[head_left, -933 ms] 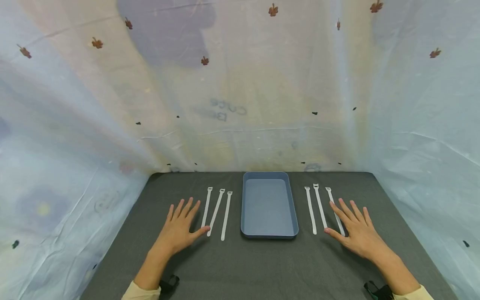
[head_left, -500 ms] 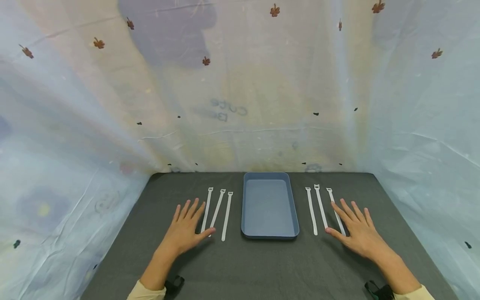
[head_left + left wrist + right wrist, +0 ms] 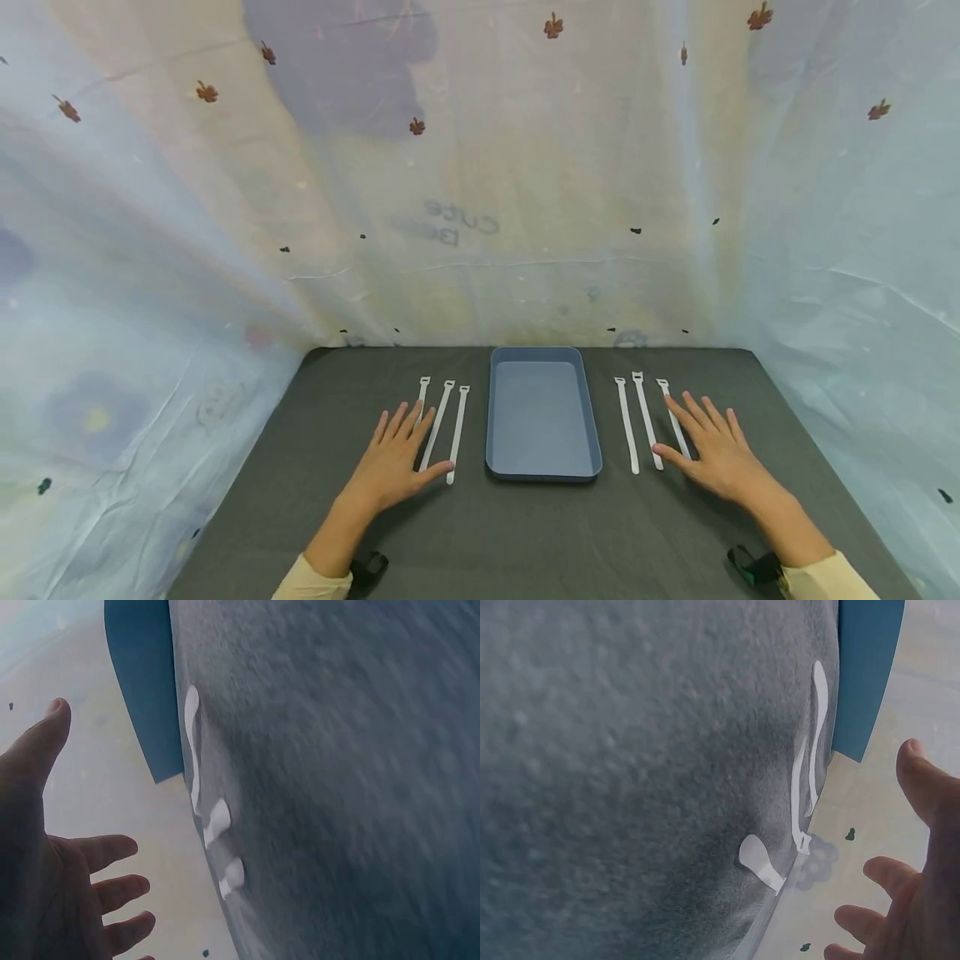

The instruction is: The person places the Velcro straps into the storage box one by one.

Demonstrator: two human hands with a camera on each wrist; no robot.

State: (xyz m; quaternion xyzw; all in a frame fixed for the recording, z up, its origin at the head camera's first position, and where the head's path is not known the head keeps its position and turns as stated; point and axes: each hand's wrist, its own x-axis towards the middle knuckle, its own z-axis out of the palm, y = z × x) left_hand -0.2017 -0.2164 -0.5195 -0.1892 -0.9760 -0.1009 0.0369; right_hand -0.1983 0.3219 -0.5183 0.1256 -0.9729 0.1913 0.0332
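Straps lie in two sets of three on the dark surface (image 3: 525,533), one set each side of a blue tray (image 3: 543,414). From the head view, the left hand (image 3: 395,467) lies flat with fingers spread, its grip open and holding nothing; it covers most of the leftmost left strap (image 3: 423,385), and its thumb tip is just beside the near end of the middle one (image 3: 438,423). The right hand (image 3: 712,454) is likewise flat and open, hiding the near half of the outermost right strap (image 3: 670,403).

In the left wrist view, blurred, the left hand (image 3: 45,870) shows spread fingers apart from three straps (image 3: 193,754), each cut off by the surface's edge.

In the right wrist view, the right hand (image 3: 911,877) is partly out of frame, fingers open, near straps (image 3: 816,735) and tray (image 3: 866,675).
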